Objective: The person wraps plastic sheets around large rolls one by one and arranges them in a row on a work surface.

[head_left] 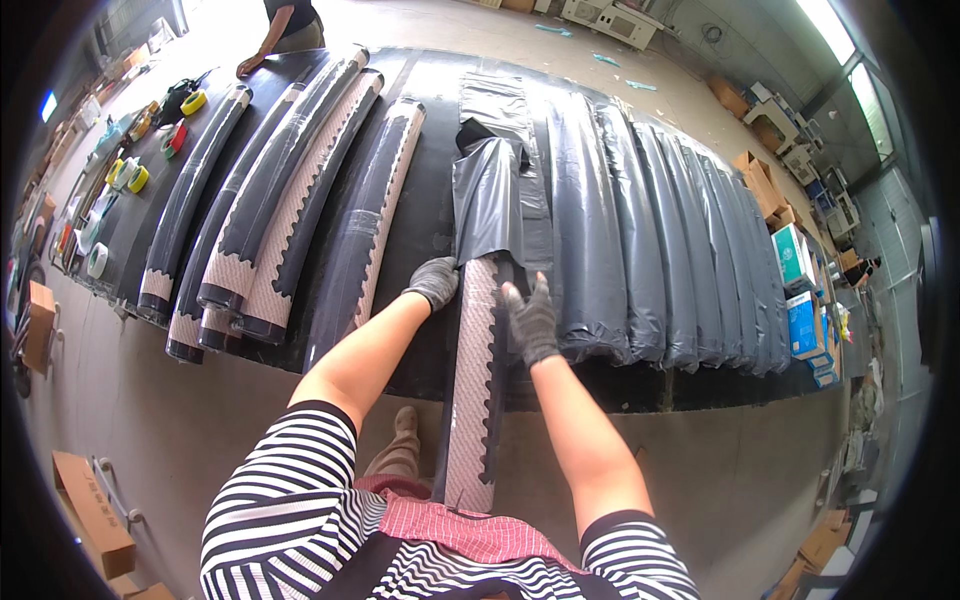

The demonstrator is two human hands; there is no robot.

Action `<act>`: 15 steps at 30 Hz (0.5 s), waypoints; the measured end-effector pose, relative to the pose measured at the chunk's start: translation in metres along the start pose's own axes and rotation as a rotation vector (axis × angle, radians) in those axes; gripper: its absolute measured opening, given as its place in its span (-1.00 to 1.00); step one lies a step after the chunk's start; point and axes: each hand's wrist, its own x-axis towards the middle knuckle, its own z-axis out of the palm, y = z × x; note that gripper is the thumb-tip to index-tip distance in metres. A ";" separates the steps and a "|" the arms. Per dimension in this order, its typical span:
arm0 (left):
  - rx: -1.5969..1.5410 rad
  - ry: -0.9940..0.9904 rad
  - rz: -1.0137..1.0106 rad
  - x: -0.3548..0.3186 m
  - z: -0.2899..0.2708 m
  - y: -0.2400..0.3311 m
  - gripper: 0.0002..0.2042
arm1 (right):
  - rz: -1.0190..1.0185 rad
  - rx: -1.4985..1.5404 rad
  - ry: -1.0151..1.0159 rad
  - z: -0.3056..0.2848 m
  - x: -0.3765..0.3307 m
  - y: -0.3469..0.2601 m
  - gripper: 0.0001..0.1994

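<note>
A long wrapped roll [472, 390] with a pale pink patterned face and a dark, wavy-edged strip points away from my body. Its near end reaches my waist and overhangs the table [420, 375]. Over its far part lies a black plastic bag [488, 205], the mouth turned toward me. My left hand [436, 283], in a grey glove, is closed at the left edge of the bag's mouth. On the other side, my right hand [533, 318], gloved alike, is beside the roll with thumb and fingers apart, near the bag's right edge.
Several unbagged rolls [290, 190] lie to the left, and several black-bagged rolls [650, 240] to the right. Tape rolls [138, 180] sit at the table's left end. Boxes [803, 320] stand by its right end. Another person [292, 25] leans a hand on the far left edge.
</note>
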 end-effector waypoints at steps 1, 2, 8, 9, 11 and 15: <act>-0.003 -0.024 -0.010 -0.001 0.002 0.002 -0.72 | 0.095 -0.005 -0.001 0.003 0.015 -0.001 -0.21; -0.033 -0.075 -0.018 0.003 0.002 0.010 -0.72 | 0.144 -0.056 0.034 0.006 0.032 0.008 -0.26; -0.156 -0.061 -0.044 0.009 -0.005 -0.026 -0.75 | -0.080 -0.204 -0.189 0.034 0.069 0.032 -0.73; -0.201 -0.172 -0.007 0.004 -0.006 -0.023 -0.77 | -0.106 -0.127 -0.187 0.033 0.062 0.042 -0.77; -0.071 -0.115 0.314 -0.037 -0.003 -0.033 -0.80 | -0.224 -0.003 -0.205 0.020 0.021 0.054 -0.79; -0.147 -0.474 0.628 -0.207 -0.006 -0.031 -0.82 | 0.253 0.502 -0.707 -0.058 -0.172 0.035 -0.77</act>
